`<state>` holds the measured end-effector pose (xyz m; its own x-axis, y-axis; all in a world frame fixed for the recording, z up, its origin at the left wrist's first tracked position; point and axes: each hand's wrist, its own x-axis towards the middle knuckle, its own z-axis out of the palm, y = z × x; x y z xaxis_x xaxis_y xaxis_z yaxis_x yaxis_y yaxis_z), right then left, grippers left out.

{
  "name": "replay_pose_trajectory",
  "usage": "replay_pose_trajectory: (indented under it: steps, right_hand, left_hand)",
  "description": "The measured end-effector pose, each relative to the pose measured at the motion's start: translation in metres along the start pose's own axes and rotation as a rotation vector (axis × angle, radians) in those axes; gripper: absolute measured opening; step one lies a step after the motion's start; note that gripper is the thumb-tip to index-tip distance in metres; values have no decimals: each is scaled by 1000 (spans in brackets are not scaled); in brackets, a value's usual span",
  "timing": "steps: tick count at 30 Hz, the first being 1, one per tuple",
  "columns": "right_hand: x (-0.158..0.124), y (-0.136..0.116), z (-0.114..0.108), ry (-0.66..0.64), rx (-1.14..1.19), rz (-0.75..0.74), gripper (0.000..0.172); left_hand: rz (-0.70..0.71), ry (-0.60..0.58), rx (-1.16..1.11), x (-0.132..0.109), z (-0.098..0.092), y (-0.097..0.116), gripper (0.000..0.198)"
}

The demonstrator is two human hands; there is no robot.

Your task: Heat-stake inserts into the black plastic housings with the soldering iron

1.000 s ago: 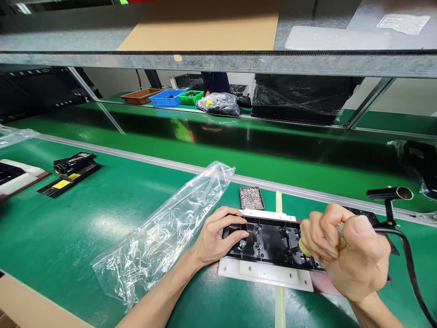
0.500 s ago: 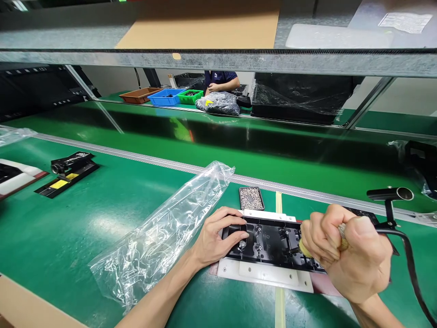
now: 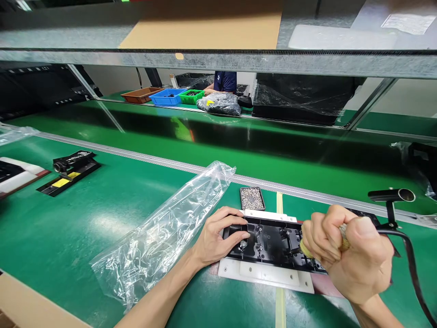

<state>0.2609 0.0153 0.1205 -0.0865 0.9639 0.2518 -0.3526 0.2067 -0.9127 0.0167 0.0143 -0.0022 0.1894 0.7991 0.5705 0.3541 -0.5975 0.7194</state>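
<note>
A long black plastic housing lies open side up in a white fixture, with ribs and screw posts showing inside. My left hand grips the housing's left end, thumb and fingers curled over a dark part there. A small silvery round piece shows just below the thumb. My right hand is wrapped in a fist round the yellowish handle of a screwdriver. Its dark shaft points left and down into the housing; the exact tip contact is hard to make out. The housing's right end is hidden behind this hand.
A small tray of screws sits behind the fixture. A clear plastic bag lies to the left. A black tube on a bracket and a cable stand at right. A metal shelf crosses above; a co-worker is beyond.
Both hands, the housing and the screwdriver keep their places. The view has shifted very slightly. Across the bench, the co-worker has turned and their arm has moved left, toward the green bin.
</note>
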Motion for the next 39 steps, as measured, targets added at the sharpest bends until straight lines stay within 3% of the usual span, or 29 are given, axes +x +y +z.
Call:
replay_pose_trajectory:
  steps: [22,32,39]
  right_hand:
    - [-3,-1,-6,-30,-6,-13,57]
    - [0,-7,-10,-104,-96,-48,54]
    - [5,-31,-23,29,-54,-126,53]
  left_hand:
    - [-2,0,16,0,-1,-1,15]
    - [6,-9,30,-2,-2,-3,15]
    - [0,-13,20,-2,-2,-4,15]
